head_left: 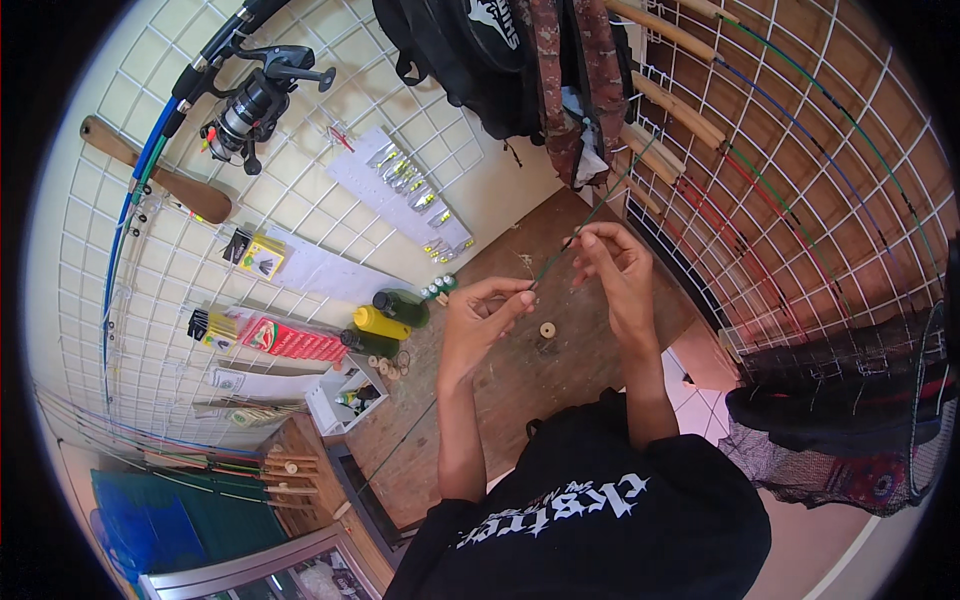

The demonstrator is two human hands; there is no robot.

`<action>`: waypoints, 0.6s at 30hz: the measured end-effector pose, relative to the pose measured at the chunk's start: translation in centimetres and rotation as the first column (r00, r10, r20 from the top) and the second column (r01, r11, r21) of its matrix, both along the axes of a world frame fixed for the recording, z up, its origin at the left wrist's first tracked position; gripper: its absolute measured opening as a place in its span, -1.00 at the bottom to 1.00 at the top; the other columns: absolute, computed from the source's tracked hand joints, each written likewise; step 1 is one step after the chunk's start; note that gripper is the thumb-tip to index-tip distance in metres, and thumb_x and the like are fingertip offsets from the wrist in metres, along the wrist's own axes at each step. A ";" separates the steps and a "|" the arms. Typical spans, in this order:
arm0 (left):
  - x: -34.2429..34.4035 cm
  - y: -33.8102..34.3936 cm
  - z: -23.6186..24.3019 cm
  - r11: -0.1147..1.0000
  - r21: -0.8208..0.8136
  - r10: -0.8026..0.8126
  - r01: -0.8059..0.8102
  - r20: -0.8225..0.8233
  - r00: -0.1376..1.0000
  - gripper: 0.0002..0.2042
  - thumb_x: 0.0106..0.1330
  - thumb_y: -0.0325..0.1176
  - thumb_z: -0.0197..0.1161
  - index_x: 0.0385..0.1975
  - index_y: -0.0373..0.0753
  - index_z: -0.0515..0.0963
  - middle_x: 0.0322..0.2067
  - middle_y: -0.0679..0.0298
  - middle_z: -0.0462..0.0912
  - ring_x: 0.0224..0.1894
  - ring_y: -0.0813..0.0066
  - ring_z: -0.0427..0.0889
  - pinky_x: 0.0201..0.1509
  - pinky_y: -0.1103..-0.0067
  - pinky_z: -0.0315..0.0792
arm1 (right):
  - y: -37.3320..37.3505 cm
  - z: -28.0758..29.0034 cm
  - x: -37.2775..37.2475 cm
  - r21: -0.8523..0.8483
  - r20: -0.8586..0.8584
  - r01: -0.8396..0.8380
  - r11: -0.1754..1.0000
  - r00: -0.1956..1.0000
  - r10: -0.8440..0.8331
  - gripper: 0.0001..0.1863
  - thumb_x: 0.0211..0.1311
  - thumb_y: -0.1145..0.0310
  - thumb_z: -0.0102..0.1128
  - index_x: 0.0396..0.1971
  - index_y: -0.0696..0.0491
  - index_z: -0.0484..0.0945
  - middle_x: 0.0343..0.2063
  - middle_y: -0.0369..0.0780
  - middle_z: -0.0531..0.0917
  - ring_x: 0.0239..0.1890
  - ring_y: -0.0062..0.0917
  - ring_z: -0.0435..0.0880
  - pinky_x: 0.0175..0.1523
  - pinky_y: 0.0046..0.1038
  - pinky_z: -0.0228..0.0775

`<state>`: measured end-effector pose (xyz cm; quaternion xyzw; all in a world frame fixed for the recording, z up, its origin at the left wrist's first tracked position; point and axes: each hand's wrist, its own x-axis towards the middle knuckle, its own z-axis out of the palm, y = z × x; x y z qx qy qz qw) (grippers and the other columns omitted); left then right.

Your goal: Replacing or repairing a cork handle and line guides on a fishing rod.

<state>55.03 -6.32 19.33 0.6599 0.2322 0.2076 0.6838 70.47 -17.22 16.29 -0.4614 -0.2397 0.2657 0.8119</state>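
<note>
Green and thin, the fishing rod blank runs slantwise between the person's two hands above the wooden table. The left hand has its grip closed, thumb and fingertips pinched on the rod's lower stretch; the right hand pinches it higher up, fingers together at what looks like a small guide or thread wrap, too small to tell. Such a slender rod held at two near points could bend sharply or snap if the hands twist against each other. A slipped pinch might drop it onto the small round spool or knock the yellow bottle and green bottle standing close by on the table.
</note>
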 end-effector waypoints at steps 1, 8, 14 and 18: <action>0.0 0.0 -0.1 1.000 0.000 -0.006 0.006 -0.001 1.000 -0.81 0.19 -0.40 0.29 -0.25 -0.33 0.59 -0.54 0.31 0.62 -0.64 0.82 0.36 -0.62 0.81 0.14 | -0.1 0.1 0.0 -0.002 0.000 -0.002 1.000 1.000 0.002 -0.80 0.25 0.35 0.13 -0.22 0.15 0.52 -0.33 -0.20 0.65 -0.42 -0.72 0.53 -0.42 -0.66 0.43; 0.0 -0.3 0.3 1.000 0.020 -0.021 0.021 -0.005 1.000 -0.83 0.19 -0.38 0.29 -0.26 -0.29 0.60 -0.55 0.36 0.61 -0.64 0.83 0.35 -0.62 0.81 0.12 | 0.5 -0.8 0.1 0.123 -0.121 -0.530 0.839 0.831 0.543 -0.61 0.28 0.32 0.07 0.04 0.22 0.42 -0.16 -0.08 0.61 -0.24 -0.57 0.60 -0.21 -0.56 0.47; -0.1 -0.2 -0.3 0.999 0.019 -0.025 0.026 -0.043 0.999 -0.84 0.19 -0.37 0.30 -0.28 -0.29 0.61 -0.57 0.37 0.60 -0.66 0.83 0.32 -0.63 0.80 0.11 | 1.7 -1.8 -0.6 0.248 -0.228 -0.559 0.792 0.760 0.608 -0.66 0.25 0.43 0.09 0.00 0.22 0.43 -0.22 -0.14 0.61 -0.22 -0.55 0.60 -0.12 -0.55 0.44; -0.3 -0.2 0.1 0.999 -0.023 -0.044 0.043 -0.032 0.999 -0.83 0.19 -0.39 0.30 -0.28 -0.30 0.61 -0.57 0.36 0.60 -0.67 0.83 0.32 -0.63 0.80 0.11 | 1.9 -2.4 -0.8 0.364 -0.270 -0.475 0.801 0.769 0.579 -0.72 0.19 0.51 0.16 -0.08 0.19 0.49 -0.31 -0.21 0.62 -0.25 -0.58 0.59 -0.09 -0.55 0.42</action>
